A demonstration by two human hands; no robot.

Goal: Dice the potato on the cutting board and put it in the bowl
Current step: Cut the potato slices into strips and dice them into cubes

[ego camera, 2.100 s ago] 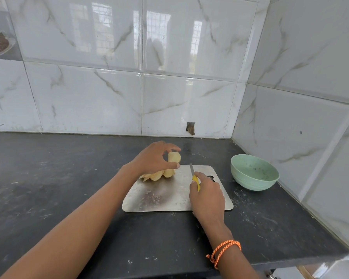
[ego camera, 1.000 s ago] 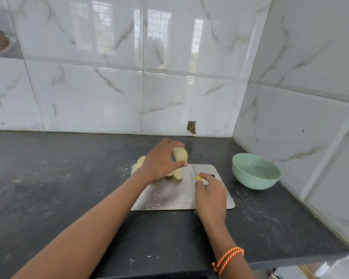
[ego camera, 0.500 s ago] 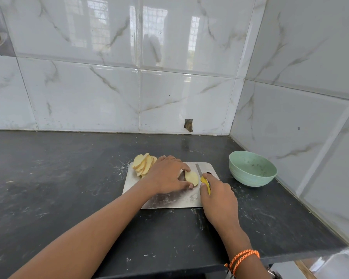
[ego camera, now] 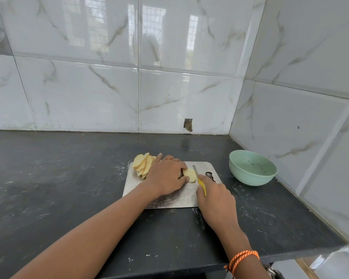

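Since approx 2 s ago the left hand [ego camera: 166, 177] has come down from lifting the potato pieces: it now lies flat-ish on the cutting board [ego camera: 170, 196], and the fanned stack of potato slices [ego camera: 142, 165] sits at the board's far-left corner, partly over the edge, instead of under the hand. The knife [ego camera: 197, 177] has gone from mid-board to right beside the piece being held.

Left hand: fingers curled lightly over 1 potato piece [ego camera: 189, 175], thumb and fingertips pinning it to the board. Only its right end shows, pale yellow, cut face up.

Right hand [ego camera: 215, 198]: wrapped round the knife's yellow handle, index finger along the top. Blade points away from the person, its edge touching or just beside the right side of the held piece; can't tell if it has bitten in.

Slices in the stack: approx 5–6 visible, overlapping, exact count unclear. No dice visible yet.

1 bowl [ego camera: 252, 168], pale green, stands on the counter [ego camera: 58, 188] to the right of the board, apart from it, near the corner of the tiled wall [ego camera: 179, 87]. No potato visible inside, only a few dark specks.

1 board, metal, w/ a cut-out handle hole at its right end. Counter is dark, scuffed w/ white marks. Orange cord bracelet [ego camera: 243, 257] on the right wrist.
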